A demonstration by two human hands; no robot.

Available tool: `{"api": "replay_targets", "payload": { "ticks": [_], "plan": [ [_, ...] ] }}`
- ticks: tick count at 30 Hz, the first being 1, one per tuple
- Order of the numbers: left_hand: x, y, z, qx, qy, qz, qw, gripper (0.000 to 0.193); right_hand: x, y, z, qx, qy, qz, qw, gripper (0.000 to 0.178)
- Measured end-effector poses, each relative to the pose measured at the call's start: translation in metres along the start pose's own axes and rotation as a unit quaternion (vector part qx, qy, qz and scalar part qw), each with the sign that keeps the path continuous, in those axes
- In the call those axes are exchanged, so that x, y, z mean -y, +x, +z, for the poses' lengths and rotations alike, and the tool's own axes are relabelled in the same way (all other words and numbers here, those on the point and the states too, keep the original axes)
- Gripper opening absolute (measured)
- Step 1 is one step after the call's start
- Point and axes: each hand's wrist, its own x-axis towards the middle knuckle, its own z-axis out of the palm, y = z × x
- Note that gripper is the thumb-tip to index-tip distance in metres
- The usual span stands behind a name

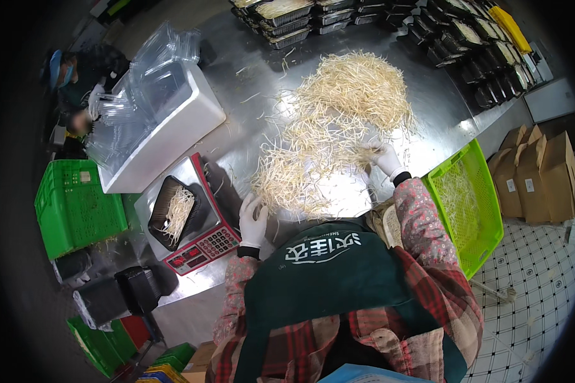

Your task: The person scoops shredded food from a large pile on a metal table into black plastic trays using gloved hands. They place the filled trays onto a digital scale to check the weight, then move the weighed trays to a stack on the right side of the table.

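Note:
A heap of pale bean sprouts [358, 89] lies across the steel table, spreading into a looser pile toward me. My right hand [386, 161], in a white glove, is at the right edge of that looser pile, its fingers closed on a few sprouts. Between the scale and the sprouts' left edge rests my left hand [253, 222], also gloved; its fingers are loosely curved and apart, with nothing visible in them. To its left, a red-edged digital scale [201, 249] bears a black plastic tray [156, 220] with a small portion of sprouts inside.
A white foam box [201, 108] of clear plastic lids stands beyond the scale, near another person [86, 89]. Filled black trays [291, 19] are stacked at the back. Green crates [76, 204] stand left; a lime basket [492, 217] with sprout bits is at right.

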Motion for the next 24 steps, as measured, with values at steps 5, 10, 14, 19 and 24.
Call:
{"api": "replay_targets", "payload": {
  "ticks": [5,10,14,19,24],
  "plan": [
    [0.003,-0.012,-0.005,0.017,0.073,0.021,0.997,0.035,-0.029,-0.009,-0.018,-0.071,0.0,0.002,0.998,0.039],
    [-0.015,-0.026,-0.001,0.059,0.115,0.155,0.979,0.039,-0.027,-0.029,-0.023,-0.154,-0.018,0.032,0.987,0.043],
    [-0.026,-0.027,0.012,0.211,0.053,0.243,0.945,0.033,-0.033,-0.053,-0.015,-0.245,-0.055,0.014,0.968,0.039],
    [-0.044,-0.012,0.053,0.325,0.146,0.33,0.874,0.041,-0.037,-0.076,0.035,-0.282,-0.181,-0.051,0.941,0.034],
    [-0.057,0.001,0.077,0.305,0.139,0.269,0.903,0.041,-0.035,-0.101,0.086,-0.045,-0.359,-0.23,0.904,0.025]
  ]
}}
